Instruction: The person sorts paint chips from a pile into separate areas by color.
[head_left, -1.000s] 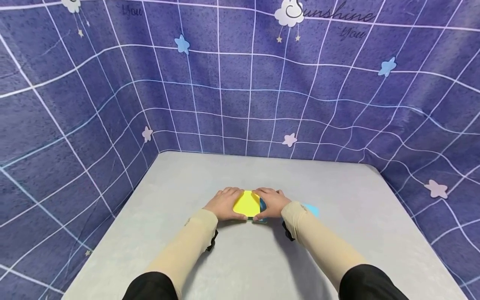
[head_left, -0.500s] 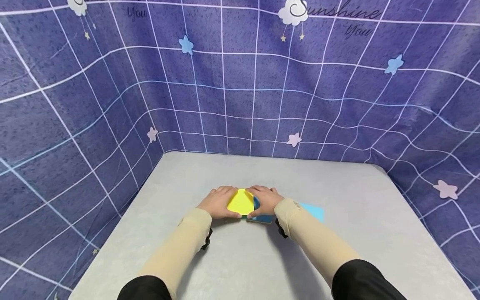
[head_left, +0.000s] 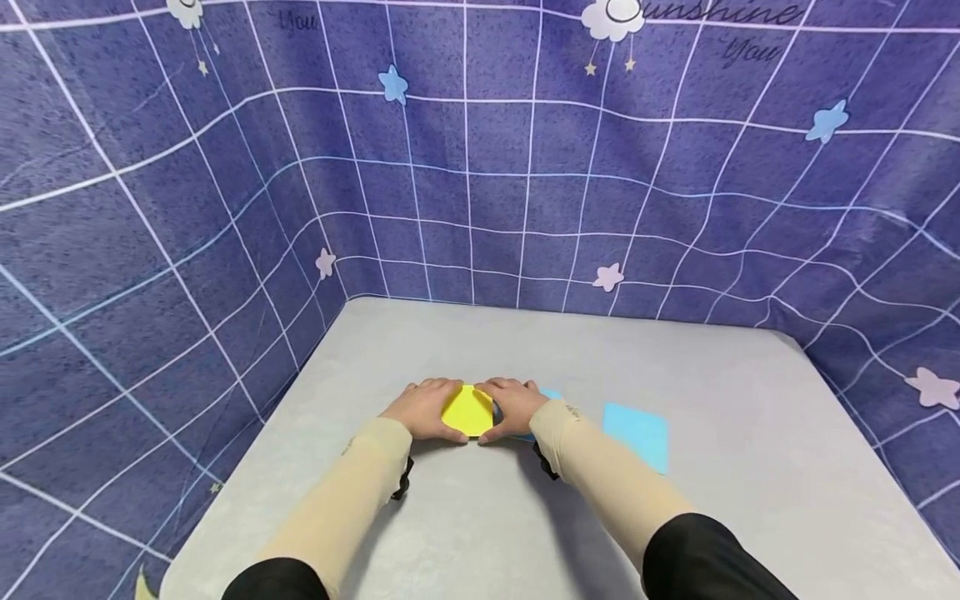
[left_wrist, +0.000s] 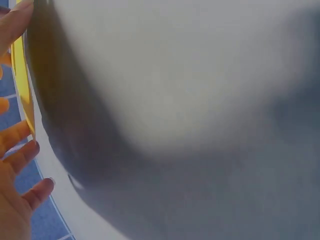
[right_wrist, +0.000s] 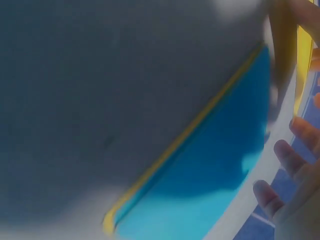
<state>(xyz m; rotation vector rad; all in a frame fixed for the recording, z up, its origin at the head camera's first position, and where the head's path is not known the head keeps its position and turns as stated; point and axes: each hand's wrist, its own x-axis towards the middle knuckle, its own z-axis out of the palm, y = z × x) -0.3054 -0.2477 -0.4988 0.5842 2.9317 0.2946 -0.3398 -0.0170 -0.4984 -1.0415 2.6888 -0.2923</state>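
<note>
A thin yellow sheet point(head_left: 467, 412) is held between both hands near the middle of the table, and the left wrist view shows its shadow below. My left hand point(head_left: 426, 410) pinches its left side between thumb and fingers. On the opposite side my right hand point(head_left: 517, 408) pinches it the same way. Nearly edge-on, the yellow sheet point(left_wrist: 22, 82) appears at the margin of the left wrist view. Beneath the right hand lies a blue sheet point(right_wrist: 215, 150) with a yellow line along one edge; the hand and sleeve partly hide it in the head view.
A second, light blue square sheet point(head_left: 637, 435) lies on the table to the right, partly covered by the right sleeve. The pale grey table point(head_left: 720, 375) is bordered by a purple-blue curtain point(head_left: 495, 200) with a grid pattern and stars.
Both hands have carried the yellow sheet leftward across the table. More of the two blue sheets shows at the right. The head view has turned slightly left.
</note>
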